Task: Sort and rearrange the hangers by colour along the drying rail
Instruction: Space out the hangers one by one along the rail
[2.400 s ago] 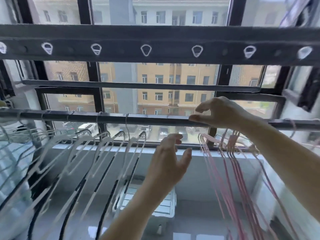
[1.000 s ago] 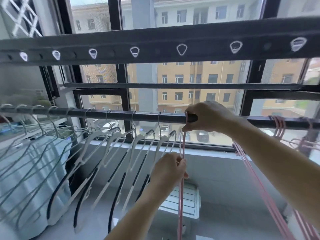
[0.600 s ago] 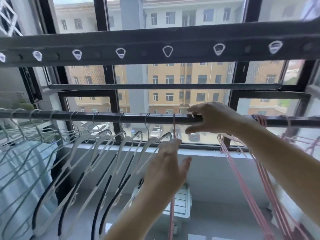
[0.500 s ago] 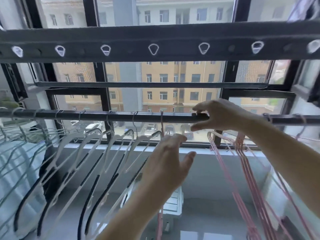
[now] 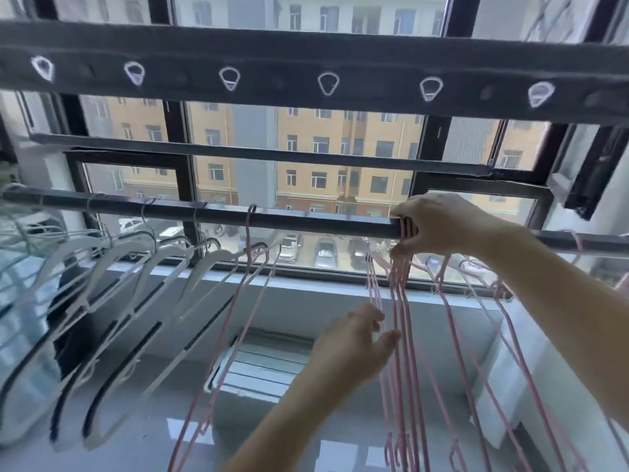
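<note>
A dark drying rail point(image 5: 306, 219) runs across the view. Several white hangers with black grip strips point(image 5: 143, 294) hang along its left part, with pale blue ones point(image 5: 17, 240) at the far left. One pink wire hanger point(image 5: 250, 267) hangs alone just right of the white group. A bunch of pink wire hangers point(image 5: 405, 301) hangs further right. My right hand point(image 5: 439, 226) grips the rail over the hooks of that pink bunch. My left hand point(image 5: 354, 345) is lower, its fingers spread and touching the wires of the pink bunch from the left.
A broad dark bar with a row of teardrop holes point(image 5: 328, 85) crosses overhead. Behind the rail are the window frame point(image 5: 183, 172) and sill point(image 5: 306, 284). A white slatted unit point(image 5: 262, 366) stands on the floor below. More pink hangers point(image 5: 500, 291) hang at the right.
The single pink hanger now hangs free beside the white group. My left hand has moved right and lower to the pink bunch. My right hand has closed over the bunch's hooks on the rail.
</note>
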`<state>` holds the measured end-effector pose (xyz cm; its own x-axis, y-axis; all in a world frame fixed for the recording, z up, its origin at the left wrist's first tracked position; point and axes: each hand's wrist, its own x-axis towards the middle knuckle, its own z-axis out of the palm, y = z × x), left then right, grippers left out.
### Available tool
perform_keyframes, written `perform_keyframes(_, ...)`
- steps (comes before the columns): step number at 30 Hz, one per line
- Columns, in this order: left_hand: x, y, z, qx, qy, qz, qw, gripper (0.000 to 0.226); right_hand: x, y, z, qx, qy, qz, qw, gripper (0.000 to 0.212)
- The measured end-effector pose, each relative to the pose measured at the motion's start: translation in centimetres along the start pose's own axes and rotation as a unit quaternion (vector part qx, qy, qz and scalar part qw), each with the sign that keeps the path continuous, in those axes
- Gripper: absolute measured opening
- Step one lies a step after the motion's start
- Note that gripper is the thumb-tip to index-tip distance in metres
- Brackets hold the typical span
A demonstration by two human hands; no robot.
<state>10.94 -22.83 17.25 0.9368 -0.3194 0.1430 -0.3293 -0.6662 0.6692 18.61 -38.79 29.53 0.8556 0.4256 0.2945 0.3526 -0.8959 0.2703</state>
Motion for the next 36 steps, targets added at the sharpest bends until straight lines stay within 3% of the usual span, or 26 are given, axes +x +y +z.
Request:
perform_keyframes(4, 1.3, -0.3, 1.8, -0.104, -0.007, -0.021, 0.994, 0.034, -0.1, 0.6, 0.1, 0.019, -0.011, -0.005, 1.000, 0.058)
perform_keyframes(11, 1.8, -1.1, 1.6, -0.115, 0.041, -0.022, 0.992, 0.021, 0.3, 0.4, 0.0, 0.046, 0.005, -0.004, 0.999, 0.054)
perform_keyframes(21, -0.2, -4.6, -1.6, -0.107, 0.105, -0.065, 0.987, 0.011, 3.9, -5.3, -0.6, 0.071, 0.013, -0.038, 0.997, 0.057)
perform_keyframes(29, -1.0, -7.2, -4.3, -0.039, 0.148, -0.085, 0.985, 0.018, 6.5, -9.1, -0.6, 0.080, 0.026, -0.057, 0.995, 0.041)
perform_keyframes(36, -1.3, -7.8, -5.2, -0.014, 0.174, -0.087, 0.981, 0.018, 7.3, -10.3, -0.5, 0.082, 0.046, -0.058, 0.994, 0.040)
